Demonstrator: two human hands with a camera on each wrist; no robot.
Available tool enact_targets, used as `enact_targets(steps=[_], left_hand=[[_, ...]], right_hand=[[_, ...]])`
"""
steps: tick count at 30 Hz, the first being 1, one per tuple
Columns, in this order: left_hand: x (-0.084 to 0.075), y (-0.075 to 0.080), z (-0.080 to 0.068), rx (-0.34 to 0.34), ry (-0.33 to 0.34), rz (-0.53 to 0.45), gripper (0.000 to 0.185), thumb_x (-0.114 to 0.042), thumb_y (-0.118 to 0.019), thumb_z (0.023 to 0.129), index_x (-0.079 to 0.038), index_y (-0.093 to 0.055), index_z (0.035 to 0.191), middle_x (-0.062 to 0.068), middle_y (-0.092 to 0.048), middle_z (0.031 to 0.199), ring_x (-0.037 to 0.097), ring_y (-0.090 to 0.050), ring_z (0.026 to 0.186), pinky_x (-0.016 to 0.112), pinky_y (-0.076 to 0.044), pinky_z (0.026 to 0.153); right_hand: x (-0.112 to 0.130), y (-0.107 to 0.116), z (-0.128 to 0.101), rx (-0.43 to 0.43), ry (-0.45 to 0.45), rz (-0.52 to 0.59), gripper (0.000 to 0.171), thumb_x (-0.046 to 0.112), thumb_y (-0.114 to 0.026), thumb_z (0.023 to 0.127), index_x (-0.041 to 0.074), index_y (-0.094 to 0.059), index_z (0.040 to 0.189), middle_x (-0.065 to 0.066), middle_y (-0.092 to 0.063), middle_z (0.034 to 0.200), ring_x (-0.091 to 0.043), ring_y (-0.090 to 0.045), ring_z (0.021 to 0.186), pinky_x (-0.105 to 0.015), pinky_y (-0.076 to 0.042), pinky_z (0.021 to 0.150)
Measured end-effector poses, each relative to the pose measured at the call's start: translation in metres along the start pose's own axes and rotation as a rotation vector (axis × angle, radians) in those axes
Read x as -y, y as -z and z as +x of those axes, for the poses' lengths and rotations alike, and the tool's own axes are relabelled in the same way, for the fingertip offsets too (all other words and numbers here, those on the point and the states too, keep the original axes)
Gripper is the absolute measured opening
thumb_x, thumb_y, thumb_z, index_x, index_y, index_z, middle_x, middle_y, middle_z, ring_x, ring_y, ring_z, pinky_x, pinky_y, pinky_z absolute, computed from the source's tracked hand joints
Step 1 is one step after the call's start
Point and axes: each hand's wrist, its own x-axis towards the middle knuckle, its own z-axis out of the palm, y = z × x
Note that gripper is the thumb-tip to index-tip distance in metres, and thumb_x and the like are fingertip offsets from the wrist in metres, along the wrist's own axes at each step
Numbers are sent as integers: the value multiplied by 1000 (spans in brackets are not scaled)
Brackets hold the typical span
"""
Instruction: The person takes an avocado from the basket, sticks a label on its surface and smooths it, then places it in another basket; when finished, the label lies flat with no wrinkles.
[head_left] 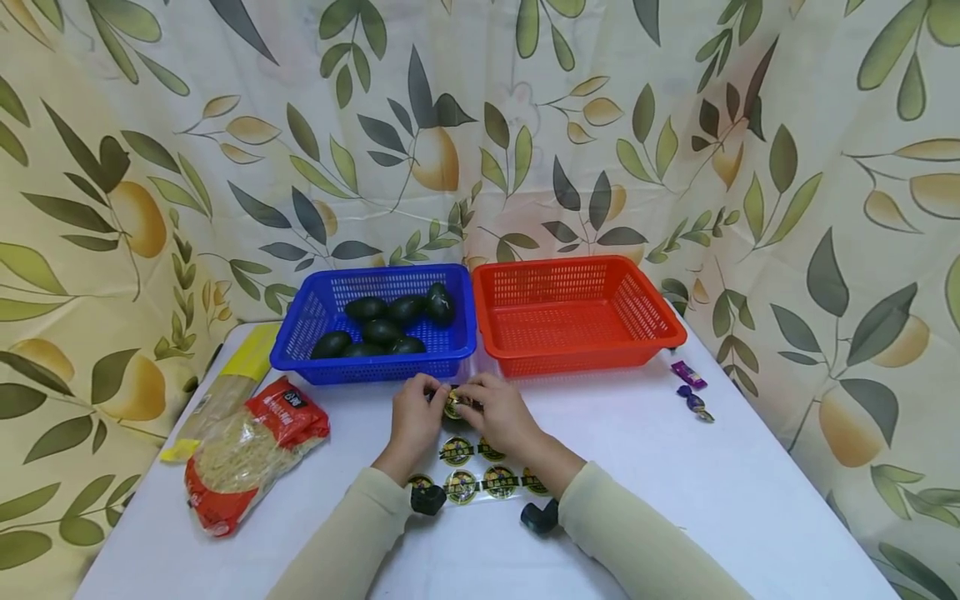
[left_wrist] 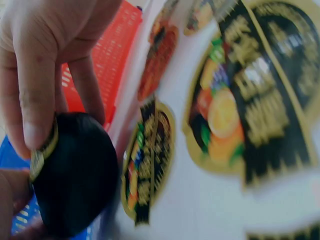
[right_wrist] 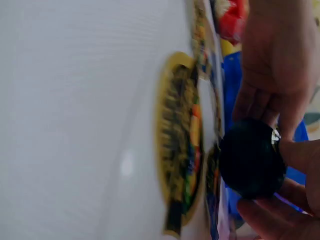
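— What have you got in hand just now?

— I see both hands together at the front of the worktop [head_left: 675, 500], just before the baskets; my left hand [head_left: 414, 417] and my right hand [head_left: 504, 417] meet on one dark avocado [head_left: 454, 403]; from the head view it is mostly hidden between the fingers, with a gold-edged sticker [left_wrist: 40, 152] showing on it.

— And the grip, open or closed?

— Closed on the fruit on both sides; the left wrist view shows curled fingers [left_wrist: 30, 95] pinching the avocado at the sticker's edge; the right wrist view shows the fingers of both hands round the same dark avocado, so each grip is clamped on it.

— What lies about it?

— A clear sheet of stickers [head_left: 480, 471] lies flat under my wrists; the blue basket [head_left: 300, 329] behind holds several more avocados [head_left: 382, 331]; the red basket [head_left: 667, 321] stands touching it on the right; a bag of noodles [head_left: 240, 454] lies at the left, with a longer yellow-ended packet [head_left: 225, 392] beside it; two wrapped sweets [head_left: 693, 390] sit near the red basket's right corner.
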Motion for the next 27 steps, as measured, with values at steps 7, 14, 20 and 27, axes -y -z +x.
enact_targets(steps=[7, 14, 20, 27], left_hand=[[10, 1, 1, 55, -245, 10, 16, -19, -69, 101, -12, -77, 112, 9, -74, 117, 29, -69, 112, 48, -55, 100], [14, 7, 3, 183, -314, 33, 34, -27, -71, 100, -17, -73, 132, 11, -66, 133, 32, -63, 124, 51, -52, 107], [12, 12, 11, 247, -313, 57, 37, -25, -75, 97, -14, -72, 132, 12, -66, 130, 33, -63, 122, 51, -52, 106], [16, 12, 17, 272, -97, -92, 27, -21, -71, 100, -14, -76, 125, 14, -67, 132, 35, -61, 126, 53, -48, 110]], right_hand=[[-8, 2, 3, 41, -130, 70, 26, 25, -76, 96, 13, -78, 120, -6, -75, 124, -25, -71, 117, -44, -58, 100], [-18, 6, 4, 62, -112, 149, 37, 26, -78, 94, 9, -75, 126, -16, -71, 130, -33, -68, 122, -49, -55, 104], [-22, 12, 8, 131, -58, 134, 44, 30, -76, 95, 7, -71, 131, -16, -69, 134, -33, -66, 126, -50, -53, 107], [-19, 14, 10, 198, -70, 122, 42, 31, -75, 96, 12, -70, 133, -15, -67, 137, -34, -63, 130, -52, -51, 108]])
